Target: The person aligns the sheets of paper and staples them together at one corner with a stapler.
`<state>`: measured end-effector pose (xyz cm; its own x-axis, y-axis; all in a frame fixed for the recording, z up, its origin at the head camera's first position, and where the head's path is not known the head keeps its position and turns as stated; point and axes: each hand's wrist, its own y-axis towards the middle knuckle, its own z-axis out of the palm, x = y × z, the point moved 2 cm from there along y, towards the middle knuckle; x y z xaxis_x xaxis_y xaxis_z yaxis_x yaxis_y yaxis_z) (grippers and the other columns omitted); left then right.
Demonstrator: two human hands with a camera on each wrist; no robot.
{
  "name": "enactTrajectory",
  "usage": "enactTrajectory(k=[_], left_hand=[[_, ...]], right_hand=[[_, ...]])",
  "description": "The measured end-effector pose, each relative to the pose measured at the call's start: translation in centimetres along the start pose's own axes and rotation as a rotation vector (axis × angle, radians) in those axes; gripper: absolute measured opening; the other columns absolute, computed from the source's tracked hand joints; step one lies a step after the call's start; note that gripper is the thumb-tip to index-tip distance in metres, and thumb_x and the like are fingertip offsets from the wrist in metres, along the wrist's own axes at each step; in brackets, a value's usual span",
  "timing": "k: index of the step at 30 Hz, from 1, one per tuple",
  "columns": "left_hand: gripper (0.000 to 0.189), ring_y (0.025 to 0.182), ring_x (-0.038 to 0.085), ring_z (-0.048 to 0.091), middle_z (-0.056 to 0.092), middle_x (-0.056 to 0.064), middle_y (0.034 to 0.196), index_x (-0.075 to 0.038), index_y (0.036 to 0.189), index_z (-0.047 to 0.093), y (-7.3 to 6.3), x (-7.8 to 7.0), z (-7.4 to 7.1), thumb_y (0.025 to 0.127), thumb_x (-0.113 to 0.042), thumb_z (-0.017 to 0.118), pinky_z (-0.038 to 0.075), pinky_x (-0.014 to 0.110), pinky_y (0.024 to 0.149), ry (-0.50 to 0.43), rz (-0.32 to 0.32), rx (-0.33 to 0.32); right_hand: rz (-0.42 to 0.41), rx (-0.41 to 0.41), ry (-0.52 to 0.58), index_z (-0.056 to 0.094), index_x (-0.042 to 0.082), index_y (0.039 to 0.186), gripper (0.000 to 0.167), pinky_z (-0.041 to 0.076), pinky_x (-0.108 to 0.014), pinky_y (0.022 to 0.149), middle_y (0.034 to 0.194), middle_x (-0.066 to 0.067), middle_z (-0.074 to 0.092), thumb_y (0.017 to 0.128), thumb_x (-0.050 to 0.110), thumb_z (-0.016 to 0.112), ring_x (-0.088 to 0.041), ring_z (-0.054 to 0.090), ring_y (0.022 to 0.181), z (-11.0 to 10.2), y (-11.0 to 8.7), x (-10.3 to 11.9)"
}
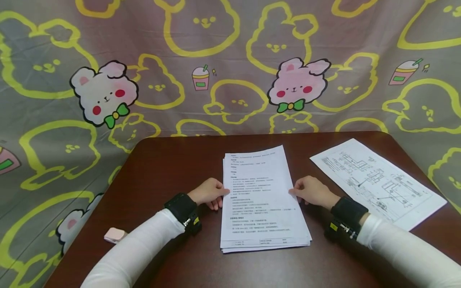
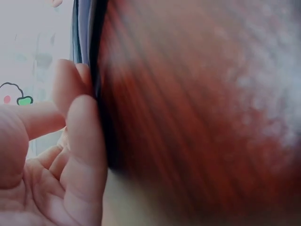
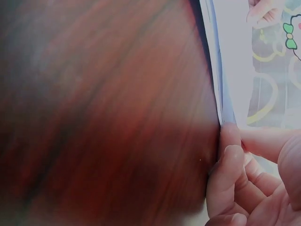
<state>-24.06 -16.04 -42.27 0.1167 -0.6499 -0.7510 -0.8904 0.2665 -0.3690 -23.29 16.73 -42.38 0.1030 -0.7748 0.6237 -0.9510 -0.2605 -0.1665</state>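
Observation:
A stack of printed papers [image 1: 261, 200] stands on the table in front of me, its top sheet covered with lines of text. My left hand [image 1: 209, 193] pinches the stack's left edge about halfway up. Opposite it, my right hand [image 1: 309, 191] pinches the right edge at nearly the same height. From the left wrist, the thumb and index finger [image 2: 70, 87] meet at the side of the sheets [image 2: 84, 33]. The right wrist view has the fingertips [image 3: 230, 136] at the other edge, where the sheets [image 3: 223, 84] show slightly uneven layers.
A sheet with technical drawings [image 1: 378, 180] lies at an angle on the right of the dark brown table [image 1: 173, 156]. On the left, near my forearm, is a small pale pink object [image 1: 115, 235]. A cartoon-patterned curtain [image 1: 230, 72] hangs behind the table.

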Motion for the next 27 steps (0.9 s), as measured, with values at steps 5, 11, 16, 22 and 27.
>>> enactTrajectory(k=[5, 11, 16, 22, 27], left_hand=[[0.026, 0.041, 0.013, 0.054, 0.061, 0.009, 0.057, -0.003, 0.075, 0.064, 0.0, -0.3, 0.1, 0.097, -0.018, 0.06, 0.046, 0.023, 0.042, 0.055, 0.011, -0.009], [0.027, 0.041, 0.014, 0.055, 0.061, 0.009, 0.056, -0.003, 0.073, 0.064, -0.2, -0.5, 0.1, 0.096, -0.017, 0.062, 0.048, 0.024, 0.043, 0.099, 0.009, -0.021], [0.026, 0.041, 0.015, 0.056, 0.061, 0.009, 0.056, -0.004, 0.073, 0.065, -0.1, -0.6, 0.1, 0.095, -0.018, 0.064, 0.049, 0.026, 0.044, 0.163, 0.015, -0.043], [0.025, 0.044, 0.017, 0.059, 0.062, 0.008, 0.056, -0.005, 0.074, 0.067, 0.0, -0.7, 0.0, 0.094, -0.019, 0.066, 0.049, 0.026, 0.044, 0.255, 0.018, -0.062], [0.027, 0.045, 0.018, 0.061, 0.062, 0.007, 0.056, -0.005, 0.069, 0.067, -0.1, -1.2, 0.0, 0.092, -0.019, 0.068, 0.048, 0.026, 0.044, 0.313, 0.022, -0.072]], right_hand=[[-0.002, -0.007, -0.025, 0.068, 0.009, 0.083, 0.017, 0.042, -0.027, 0.05, 0.066, -0.002, 0.061, 0.091, 0.024, 0.069, -0.019, 0.057, 0.054, -0.1, 0.0, 0.0], [0.001, -0.015, -0.047, 0.066, 0.011, 0.081, 0.018, 0.041, -0.027, 0.05, 0.064, -0.001, 0.06, 0.091, 0.025, 0.07, -0.019, 0.056, 0.053, -0.1, -0.1, 0.1], [0.009, -0.014, -0.066, 0.066, 0.011, 0.08, 0.018, 0.041, -0.027, 0.05, 0.064, -0.001, 0.06, 0.09, 0.025, 0.07, -0.019, 0.056, 0.054, 0.0, -0.1, 0.2], [0.033, -0.01, -0.089, 0.066, 0.012, 0.079, 0.019, 0.04, -0.026, 0.051, 0.064, -0.001, 0.06, 0.09, 0.026, 0.071, -0.019, 0.056, 0.055, 0.0, 0.0, 0.4], [0.056, -0.011, -0.112, 0.065, 0.012, 0.078, 0.02, 0.04, -0.027, 0.051, 0.063, -0.001, 0.06, 0.089, 0.027, 0.072, -0.019, 0.056, 0.055, 0.0, 0.0, 0.6]])
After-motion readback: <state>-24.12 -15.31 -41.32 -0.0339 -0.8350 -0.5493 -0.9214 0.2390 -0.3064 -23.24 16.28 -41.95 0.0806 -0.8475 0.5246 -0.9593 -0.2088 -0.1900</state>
